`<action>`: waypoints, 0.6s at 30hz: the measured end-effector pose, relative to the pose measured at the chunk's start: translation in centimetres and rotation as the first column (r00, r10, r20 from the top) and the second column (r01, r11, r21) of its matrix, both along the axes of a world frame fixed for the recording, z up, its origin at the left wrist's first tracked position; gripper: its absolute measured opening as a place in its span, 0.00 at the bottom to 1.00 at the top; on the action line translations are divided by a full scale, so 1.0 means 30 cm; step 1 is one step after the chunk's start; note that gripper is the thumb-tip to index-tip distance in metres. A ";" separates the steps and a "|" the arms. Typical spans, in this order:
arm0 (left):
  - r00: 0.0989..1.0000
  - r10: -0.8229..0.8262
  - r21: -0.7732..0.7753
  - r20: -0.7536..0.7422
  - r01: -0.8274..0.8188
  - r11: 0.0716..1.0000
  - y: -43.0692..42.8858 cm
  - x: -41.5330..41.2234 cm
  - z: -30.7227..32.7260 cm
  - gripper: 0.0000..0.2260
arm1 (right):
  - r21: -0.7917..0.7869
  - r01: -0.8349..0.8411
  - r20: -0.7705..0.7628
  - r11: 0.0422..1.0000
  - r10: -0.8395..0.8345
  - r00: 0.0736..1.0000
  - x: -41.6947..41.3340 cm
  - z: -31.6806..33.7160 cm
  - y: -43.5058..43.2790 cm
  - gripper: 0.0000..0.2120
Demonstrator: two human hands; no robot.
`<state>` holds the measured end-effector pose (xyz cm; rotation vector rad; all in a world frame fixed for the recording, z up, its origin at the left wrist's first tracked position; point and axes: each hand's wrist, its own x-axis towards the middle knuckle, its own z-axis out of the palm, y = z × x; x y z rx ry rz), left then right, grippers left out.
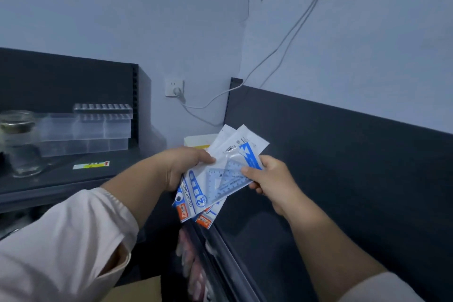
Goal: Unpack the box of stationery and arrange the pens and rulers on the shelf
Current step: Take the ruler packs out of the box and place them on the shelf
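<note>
I hold a fanned stack of clear plastic ruler packs in front of me, between two dark shelves. Blue set squares and blue-and-orange labels show through the plastic. My left hand grips the stack from the left, thumb on top. My right hand pinches the front pack at its right edge. The dark shelf on the right lies just below the packs. No pens are in sight. A corner of a cardboard box shows at the bottom.
On the left dark shelf stand clear acrylic tiered organisers and a glass jar. A wall socket with a white cable sits in the corner. A yellow-white box lies behind the packs. Packaged goods sit on a lower shelf.
</note>
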<state>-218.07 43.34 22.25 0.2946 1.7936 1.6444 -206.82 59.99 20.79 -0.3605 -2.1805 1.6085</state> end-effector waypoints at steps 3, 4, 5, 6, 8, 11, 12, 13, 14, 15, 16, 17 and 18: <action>0.998 0.038 0.037 0.040 -0.040 0.998 0.096 -0.037 -0.040 0.08 | -0.021 0.018 0.027 1.000 -0.018 0.999 -0.029 -0.038 0.097 0.03; 0.997 0.058 0.044 0.054 -0.060 0.997 0.124 -0.047 -0.052 0.07 | -0.049 0.027 0.033 0.998 -0.025 0.999 -0.039 -0.054 0.127 0.03; 0.995 0.078 0.048 0.065 -0.081 0.996 0.151 -0.055 -0.066 0.07 | -0.084 0.035 0.041 0.996 -0.032 0.999 -0.050 -0.073 0.156 0.03; 0.993 0.097 0.050 0.072 -0.101 0.994 0.176 -0.064 -0.080 0.06 | -0.120 0.043 0.052 0.992 -0.037 0.998 -0.060 -0.093 0.184 0.02; 0.990 0.122 0.047 0.077 -0.125 0.991 0.221 -0.080 -0.112 0.05 | -0.182 0.065 0.081 0.981 -0.051 0.995 -0.080 -0.134 0.236 0.03; 0.986 0.147 0.056 0.081 -0.152 0.987 0.290 -0.105 -0.165 0.02 | -0.296 0.100 0.121 0.950 -0.067 0.990 -0.101 -0.197 0.299 0.02; 0.982 0.176 0.061 0.073 -0.180 0.982 0.309 -0.116 -0.182 0.02 | -0.352 0.116 0.135 0.929 -0.072 0.988 -0.104 -0.216 0.317 0.01; 0.975 0.215 0.059 0.059 -0.218 0.974 0.325 -0.129 -0.198 0.02 | -0.416 0.134 0.148 0.900 -0.078 0.986 -0.105 -0.236 0.337 0.01; 0.966 0.256 0.049 0.035 -0.257 0.965 0.338 -0.147 -0.217 0.02 | -0.475 0.156 0.160 0.866 -0.089 0.983 -0.108 -0.256 0.360 0.02; 0.956 0.292 0.044 0.016 -0.292 0.955 0.349 -0.171 -0.235 0.03 | -0.523 0.185 0.174 0.832 -0.109 0.979 -0.110 -0.277 0.387 0.02; 0.945 0.327 0.042 0.002 -0.327 0.944 0.351 -0.196 -0.253 0.05 | -0.565 0.224 0.191 0.794 -0.137 0.972 -0.113 -0.297 0.411 0.02; 0.933 0.360 0.042 -0.004 -0.359 0.932 0.350 -0.222 -0.269 0.07 | -0.610 0.269 0.211 0.745 -0.175 0.962 -0.116 -0.318 0.434 0.03; 0.922 0.387 0.034 -0.016 -0.387 0.922 0.348 -0.248 -0.285 0.09 | -0.661 0.314 0.232 0.682 -0.212 0.949 -0.121 -0.343 0.457 0.03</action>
